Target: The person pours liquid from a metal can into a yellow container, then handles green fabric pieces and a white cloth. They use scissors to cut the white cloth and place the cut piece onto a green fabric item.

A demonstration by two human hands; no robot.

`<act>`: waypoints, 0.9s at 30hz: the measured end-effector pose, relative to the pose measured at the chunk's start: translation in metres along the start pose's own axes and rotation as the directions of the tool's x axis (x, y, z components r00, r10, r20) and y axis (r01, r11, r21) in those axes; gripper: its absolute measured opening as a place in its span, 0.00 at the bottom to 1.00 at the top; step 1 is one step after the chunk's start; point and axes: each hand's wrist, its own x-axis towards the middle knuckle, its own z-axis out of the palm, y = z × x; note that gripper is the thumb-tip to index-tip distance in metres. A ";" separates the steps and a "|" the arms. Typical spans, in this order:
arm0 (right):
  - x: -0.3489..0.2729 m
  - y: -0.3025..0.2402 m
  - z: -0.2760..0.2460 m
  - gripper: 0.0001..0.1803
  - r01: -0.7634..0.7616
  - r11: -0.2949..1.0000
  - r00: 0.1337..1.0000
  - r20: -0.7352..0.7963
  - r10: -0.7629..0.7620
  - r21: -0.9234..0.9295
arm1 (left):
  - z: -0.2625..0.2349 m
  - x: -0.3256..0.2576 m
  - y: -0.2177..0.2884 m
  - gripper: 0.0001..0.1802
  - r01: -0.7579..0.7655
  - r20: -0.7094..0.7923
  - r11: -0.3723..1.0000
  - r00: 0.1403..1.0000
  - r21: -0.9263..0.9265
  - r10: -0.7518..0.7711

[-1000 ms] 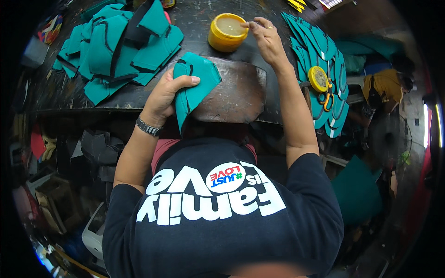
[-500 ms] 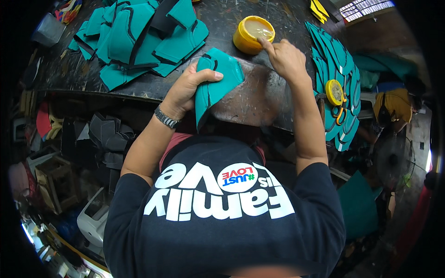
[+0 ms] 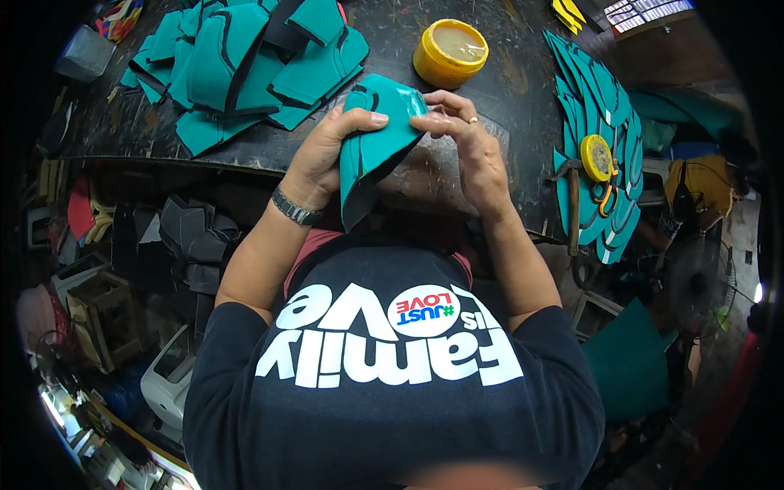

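Note:
My left hand (image 3: 325,155) grips a curved teal fabric piece (image 3: 377,135) with black edging, its thumb pressed on the front face. A shiny wet patch lies near the upper right corner of the piece. My right hand (image 3: 469,147), a ring on one finger, touches that edge with its fingers bent and apart. Just beyond it on the dark table stands an open yellow tub (image 3: 451,55) of pale, glue-like stuff.
A heap of teal pieces (image 3: 233,61) with black edging lies on the left of the table (image 3: 131,131). At the right are overlapping teal panels (image 3: 625,155), bearing a round yellow container (image 3: 596,158) and orange-handled scissors (image 3: 604,198). A hammer (image 3: 573,204) lies beside them.
My right hand has moved from the rim of the yellow tub down and left to the edge of the teal piece. My left hand has tilted the piece slightly.

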 end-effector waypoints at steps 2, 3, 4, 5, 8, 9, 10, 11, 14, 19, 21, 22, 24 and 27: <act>-0.004 -0.004 -0.001 0.34 0.038 0.989 0.998 -0.049 -0.032 0.144 | 0.000 -0.002 0.005 0.17 -0.021 -0.038 1.000 0.999 -0.016 0.020; -0.004 -0.006 -0.001 0.34 0.090 0.975 0.994 -0.075 -0.076 0.205 | 0.001 -0.002 0.006 0.17 -0.127 0.019 0.991 0.992 -0.048 0.128; -0.008 -0.010 0.004 0.22 0.108 0.933 0.976 -0.214 -0.034 0.343 | 0.003 -0.004 0.005 0.16 -0.219 0.006 0.975 0.976 -0.034 0.219; -0.009 -0.015 0.008 0.22 0.068 0.924 0.977 -0.212 0.015 0.377 | 0.006 -0.006 0.003 0.16 -0.339 0.020 0.941 0.941 -0.021 0.339; -0.008 -0.028 0.019 0.51 -0.003 0.869 0.960 -0.243 0.142 0.495 | 0.019 -0.008 -0.012 0.19 -0.555 0.059 0.791 0.826 0.258 0.560; -0.007 -0.031 0.022 0.52 0.005 0.878 0.953 -0.269 0.141 0.479 | 0.022 -0.009 -0.017 0.20 -0.605 0.122 0.679 0.777 0.415 0.618; -0.005 -0.032 0.023 0.52 0.009 0.891 0.948 -0.288 0.137 0.455 | 0.024 -0.011 -0.019 0.21 -0.607 0.193 0.642 0.779 0.469 0.596; -0.003 -0.033 0.023 0.53 0.003 0.907 0.945 -0.297 0.135 0.422 | 0.025 -0.013 -0.020 0.21 -0.576 0.208 0.691 0.812 0.437 0.545; -0.002 -0.032 0.014 0.49 -0.012 0.950 0.964 -0.249 0.093 0.311 | 0.022 -0.018 -0.013 0.18 -0.428 0.186 0.857 0.903 0.287 0.388; -0.003 -0.032 0.009 0.39 0.039 0.997 0.958 -0.285 -0.020 0.061 | 0.022 -0.018 -0.009 0.14 -0.530 0.279 0.548 0.833 0.647 0.477; -0.003 -0.036 0.009 0.35 0.092 0.990 0.938 -0.325 -0.124 -0.110 | 0.024 -0.015 -0.015 0.15 -0.634 0.383 0.318 0.718 0.705 0.582; -0.003 -0.038 0.010 0.30 0.075 0.985 0.931 -0.342 -0.125 -0.153 | 0.024 -0.014 -0.017 0.16 -0.661 0.429 0.222 0.669 0.716 0.607; -0.004 -0.043 0.012 0.28 0.059 0.968 0.935 -0.327 -0.139 -0.244 | 0.023 -0.014 -0.022 0.15 -0.659 0.465 0.144 0.652 0.738 0.599; -0.006 -0.046 0.017 0.27 0.039 0.920 0.933 -0.316 -0.173 -0.390 | 0.018 -0.015 -0.028 0.14 -0.637 0.474 0.084 0.648 0.766 0.596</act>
